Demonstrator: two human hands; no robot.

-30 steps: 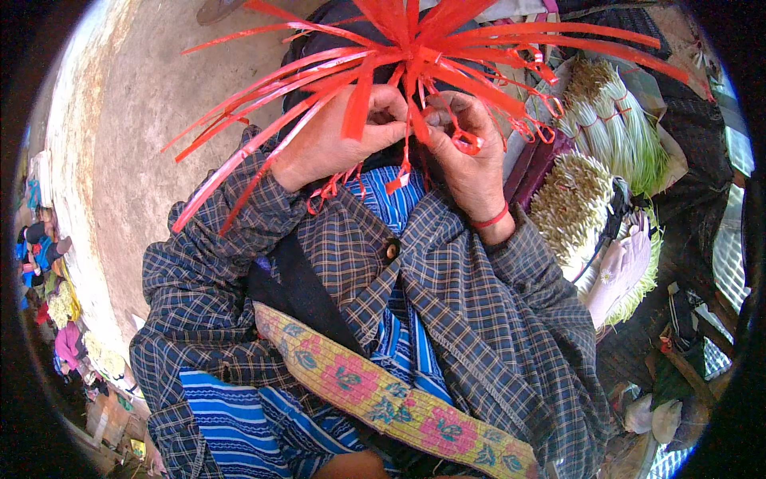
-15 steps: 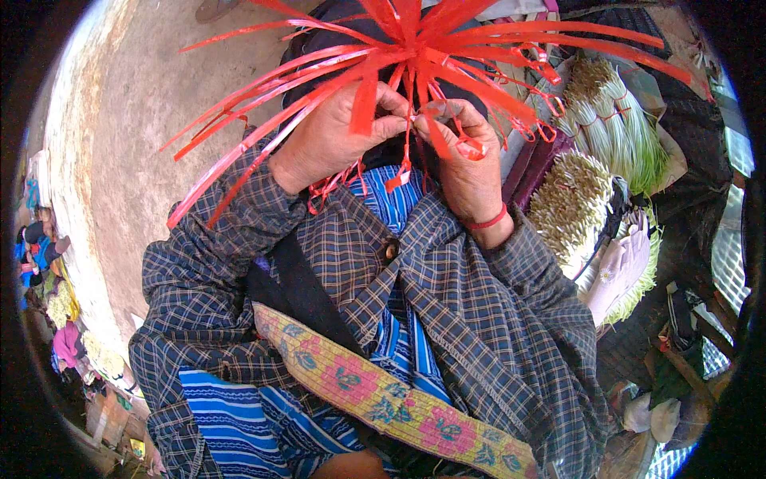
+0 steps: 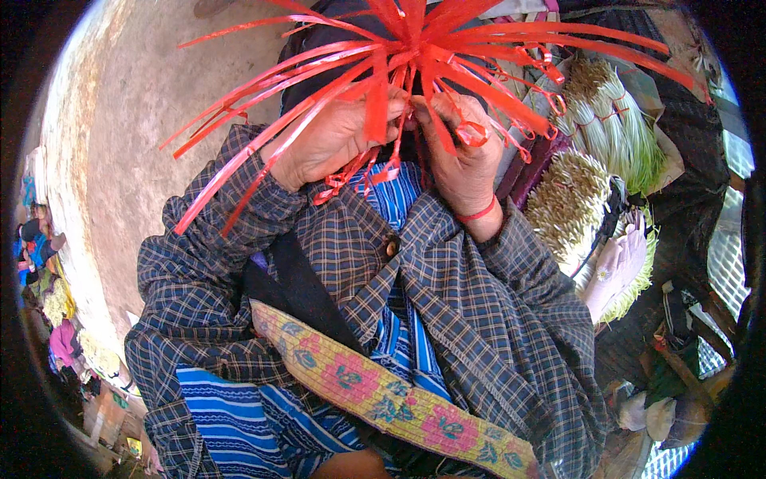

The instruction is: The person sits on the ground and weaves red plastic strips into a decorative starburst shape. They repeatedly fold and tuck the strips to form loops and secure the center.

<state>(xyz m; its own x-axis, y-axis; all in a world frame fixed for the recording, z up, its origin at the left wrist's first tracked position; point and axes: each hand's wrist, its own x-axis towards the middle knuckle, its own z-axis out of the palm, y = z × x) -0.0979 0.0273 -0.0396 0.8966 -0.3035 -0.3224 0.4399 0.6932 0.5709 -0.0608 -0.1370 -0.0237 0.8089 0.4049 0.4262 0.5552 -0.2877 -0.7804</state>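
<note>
Both hands work at the root of a bunch of red plastic strips.

The left hand and right hand meet close before the chest, fingers closed on the red strips where they gather; the strips fan out far, left and right from there. The right hand seems to pinch one thin strand, though strips partly hide it. Bundles of green stalks lie at the right.
</note>
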